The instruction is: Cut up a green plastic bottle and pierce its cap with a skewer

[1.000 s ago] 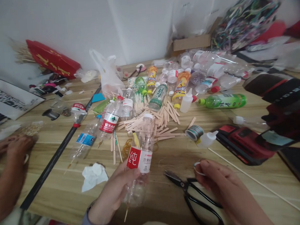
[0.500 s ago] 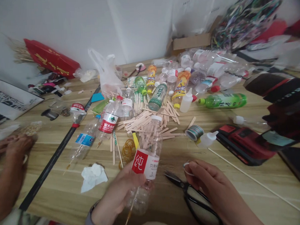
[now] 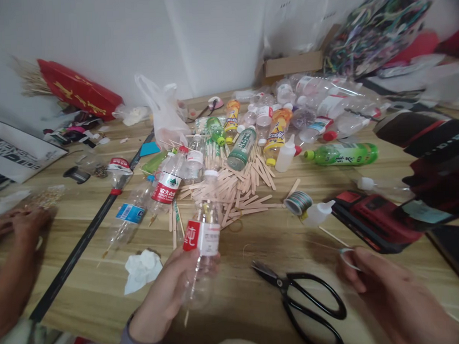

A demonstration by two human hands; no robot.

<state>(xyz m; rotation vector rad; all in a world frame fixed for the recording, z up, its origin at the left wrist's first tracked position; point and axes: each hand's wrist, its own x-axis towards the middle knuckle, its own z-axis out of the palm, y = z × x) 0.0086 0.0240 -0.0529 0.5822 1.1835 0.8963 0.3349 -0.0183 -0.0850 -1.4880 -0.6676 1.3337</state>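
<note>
A pale wall [image 3: 105, 35] rises behind a wooden table [image 3: 101, 294] crowded with things. At the table's right side is a red and black power drill [image 3: 439, 188]. Farther back, a clear bag of coloured strips [image 3: 379, 28] sits just beside a cardboard box [image 3: 293, 65]. A long black strip [image 3: 77, 254] lies slantwise on the left, with a red-capped bottle top [image 3: 118, 172] at its far end. Left of it, another person's hands [image 3: 24, 221] are at the table; what they hold is too blurred to tell.

The person's right hand [image 3: 386, 282] is raised near the drill, its thumb and fingers pinching a small ring. The left hand [image 3: 177, 278] is wrapped around the lower part of a clear bottle [image 3: 204, 239], which has a red and white label and tilts slightly, white cap uppermost. Between the two hands, touching neither, black-handled scissors [image 3: 283, 284] lie on the table, blades pointing away.

Behind the held bottle spreads a heap of flat wooden sticks [image 3: 249, 184], with other bottles on and around it. A green bottle [image 3: 343, 154] lies to the right of the heap. A crumpled tissue [image 3: 143, 269] rests left of the left hand, and a spool [image 3: 297, 203] lies beyond the scissors, just beside a small squeeze bottle [image 3: 318, 214]. A thin stick [image 3: 187, 317] pokes out below the held bottle. Smallest is the white ring [image 3: 349, 260] at the right fingertips, a faint line stretching leftward from it.
</note>
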